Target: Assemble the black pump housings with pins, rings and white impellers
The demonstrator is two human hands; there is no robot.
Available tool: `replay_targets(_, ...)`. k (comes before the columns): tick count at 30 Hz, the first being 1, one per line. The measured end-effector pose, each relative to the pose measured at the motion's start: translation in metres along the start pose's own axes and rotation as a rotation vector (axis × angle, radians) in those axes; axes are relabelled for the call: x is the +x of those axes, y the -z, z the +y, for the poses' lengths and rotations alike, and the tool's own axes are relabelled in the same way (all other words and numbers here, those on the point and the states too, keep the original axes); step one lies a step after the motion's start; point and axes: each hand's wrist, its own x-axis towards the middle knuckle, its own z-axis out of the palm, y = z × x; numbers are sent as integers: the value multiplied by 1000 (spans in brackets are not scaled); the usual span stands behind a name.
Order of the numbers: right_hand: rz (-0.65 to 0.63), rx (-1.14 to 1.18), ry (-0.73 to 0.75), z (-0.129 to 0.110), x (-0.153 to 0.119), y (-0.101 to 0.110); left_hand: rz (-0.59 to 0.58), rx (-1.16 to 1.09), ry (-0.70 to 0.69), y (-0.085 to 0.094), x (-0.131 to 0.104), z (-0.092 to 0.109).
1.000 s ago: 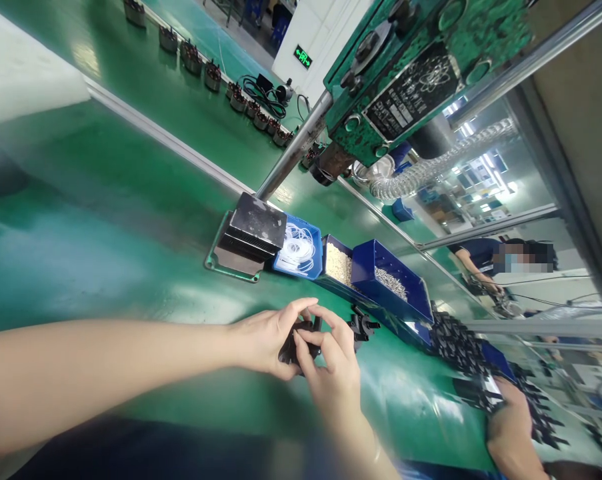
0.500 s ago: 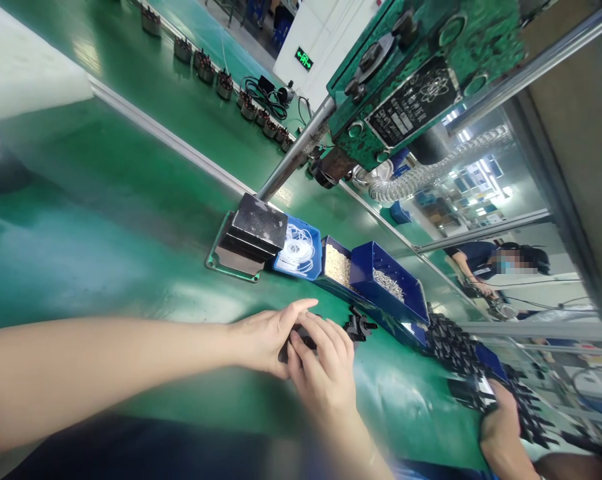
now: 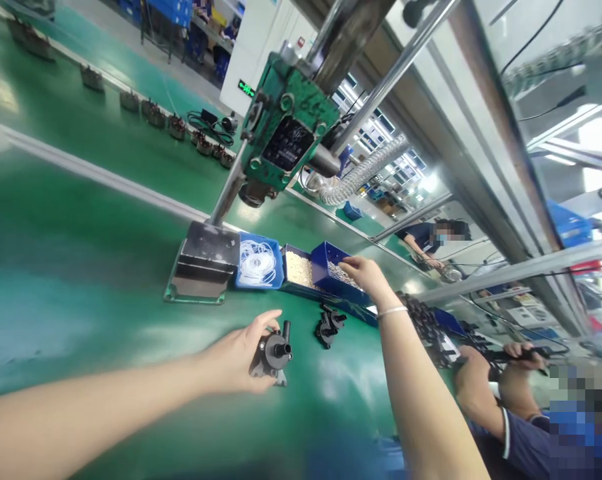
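My left hand [image 3: 241,360] is wrapped round a black pump housing [image 3: 275,352] with pipe stubs, held at the green work surface. My right hand [image 3: 365,275], with a pale band at its wrist, is at the dark blue bin [image 3: 325,268] of small metal pins [image 3: 341,275]. Its fingertips are pinched together above the pins; whether anything is between them is too small to see. A second black pump part [image 3: 329,327] lies on the table between my two arms.
A green press [image 3: 288,127] stands over its black base block [image 3: 208,250]. Beside that are a blue tray [image 3: 259,287] of white rings and a bin of small beige pieces [image 3: 299,268]. At right, a co-worker's hands [image 3: 473,373] are near rows of black parts [image 3: 421,320].
My right hand has left the pump housing and moved up and right to the bin of pins. My left hand still holds the housing, and the view has shifted.
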Motion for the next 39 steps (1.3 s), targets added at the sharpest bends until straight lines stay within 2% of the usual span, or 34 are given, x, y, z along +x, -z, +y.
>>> replay_targets(4, -223, -3, -53, 22, 29, -31, -47, 20, 48, 2, -1, 5)
replay_targets(8, -283, -7, -73, 33, 34, -48, -60, 78, 9, -3, -2, -1)
replay_targets(12, -262, 21, -78, 45, 36, -49, -17, 139, -60, -8, -4, -6)
replay_targets(16, -249, 69, -74, 49, 38, -51, -24, 137, -35, -10, -5, -6)
replay_targets(22, -283, 130, -28, 45, 40, -53, 72, 145, -27, -18, -2, -9)
replay_targets(30, -129, 206, -124, 48, 36, -49, 34, 66, -67, -7, 6, 14)
replay_targets(39, -103, 346, -166, 38, 31, -39, 28, 39, -91, -12, 4, 5)
